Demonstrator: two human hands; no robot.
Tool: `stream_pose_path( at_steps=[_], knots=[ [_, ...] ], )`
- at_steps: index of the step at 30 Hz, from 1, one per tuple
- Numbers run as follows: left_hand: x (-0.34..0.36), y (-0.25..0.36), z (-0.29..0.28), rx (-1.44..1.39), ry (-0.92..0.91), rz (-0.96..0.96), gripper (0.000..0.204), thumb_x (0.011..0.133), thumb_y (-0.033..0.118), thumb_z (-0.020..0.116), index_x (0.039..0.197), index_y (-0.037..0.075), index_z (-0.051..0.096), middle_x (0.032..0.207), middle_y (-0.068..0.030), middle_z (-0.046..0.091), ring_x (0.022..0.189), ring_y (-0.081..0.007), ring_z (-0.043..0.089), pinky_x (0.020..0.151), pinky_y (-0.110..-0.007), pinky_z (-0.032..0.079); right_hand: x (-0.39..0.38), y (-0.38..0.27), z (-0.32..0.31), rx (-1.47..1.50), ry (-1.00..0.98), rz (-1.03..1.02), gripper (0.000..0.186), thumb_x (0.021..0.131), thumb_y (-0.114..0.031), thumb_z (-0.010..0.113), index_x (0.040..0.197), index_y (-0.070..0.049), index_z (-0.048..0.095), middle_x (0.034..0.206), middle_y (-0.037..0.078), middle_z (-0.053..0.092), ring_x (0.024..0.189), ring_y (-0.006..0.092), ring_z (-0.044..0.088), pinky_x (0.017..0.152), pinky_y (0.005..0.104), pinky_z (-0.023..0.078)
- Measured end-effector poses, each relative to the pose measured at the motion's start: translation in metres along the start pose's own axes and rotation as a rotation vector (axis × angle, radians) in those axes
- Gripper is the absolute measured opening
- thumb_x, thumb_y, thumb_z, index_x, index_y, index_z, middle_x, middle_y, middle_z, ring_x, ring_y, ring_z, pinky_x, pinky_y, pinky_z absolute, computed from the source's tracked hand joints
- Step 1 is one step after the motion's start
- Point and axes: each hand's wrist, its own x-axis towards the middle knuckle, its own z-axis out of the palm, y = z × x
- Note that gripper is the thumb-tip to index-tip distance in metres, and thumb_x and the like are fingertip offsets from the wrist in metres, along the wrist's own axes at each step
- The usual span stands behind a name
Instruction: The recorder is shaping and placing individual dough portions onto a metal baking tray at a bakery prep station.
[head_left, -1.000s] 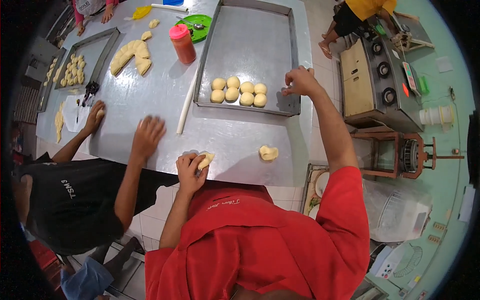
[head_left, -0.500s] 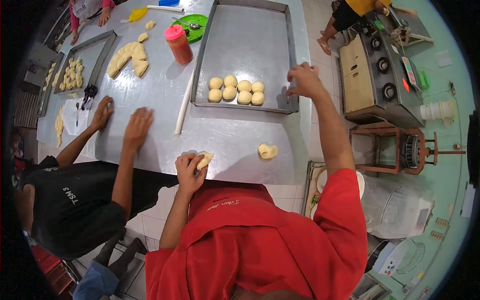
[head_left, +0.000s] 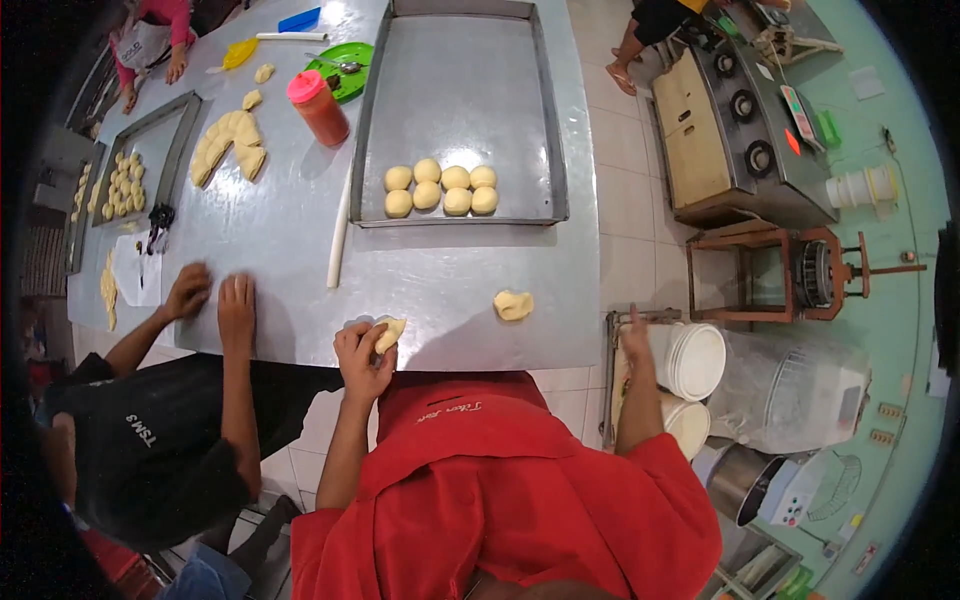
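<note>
My left hand (head_left: 363,360) is closed around a piece of pale dough (head_left: 391,336) at the near edge of the metal table. Off the table's right side, beside the white buckets, my right hand (head_left: 636,340) is seen almost edge-on, its fingers stretched out and nothing visible in them. A second lump of dough (head_left: 513,305), irregular and folded, lies on the table to the right of my left hand. Beyond it, several round dough balls (head_left: 427,171) stand in two rows at the near end of a large metal tray (head_left: 460,222).
Left of the tray are a white rod (head_left: 341,235), a red bottle with pink lid (head_left: 318,110), a green plate (head_left: 357,56) and a dough ring (head_left: 228,140). A co-worker's hands (head_left: 236,305) rest at the left. White buckets (head_left: 695,362) stand right of the table.
My right hand has moved from the tray's near right corner back toward me, off the table's right side. My left hand still holds the dough. The co-worker's hands have come closer together.
</note>
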Motion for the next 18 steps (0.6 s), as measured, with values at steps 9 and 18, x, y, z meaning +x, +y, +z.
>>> stream_pose_path(
  at_steps=[9, 18],
  knots=[
    [-0.002, -0.007, 0.008, 0.039, 0.005, 0.046, 0.042, 0.072, 0.009, 0.077, 0.114, 0.009, 0.068, 0.107, -0.0130, 0.058, 0.102, -0.0327, 0.052, 0.090, -0.045, 0.040, -0.050, -0.138, -0.072, 0.291, 0.464, -0.458, 0.035, 0.092, -0.031, 0.068, 0.117, -0.006, 0.070, 0.117, 0.017, 0.066, 0.115, 0.0348, 0.057, 0.102, 0.0442, 0.039],
    [0.001, 0.002, 0.003, 0.023, -0.002, 0.033, 0.041, 0.074, 0.007, 0.077, 0.113, 0.007, 0.067, 0.107, -0.0143, 0.058, 0.103, -0.0334, 0.052, 0.091, -0.044, 0.042, -0.028, -0.328, -0.096, -0.398, 0.344, -0.814, 0.089, 0.073, -0.085, 0.058, 0.109, -0.006, 0.077, 0.164, 0.024, 0.020, 0.149, 0.0484, 0.015, 0.113, 0.0727, 0.011]
  ],
)
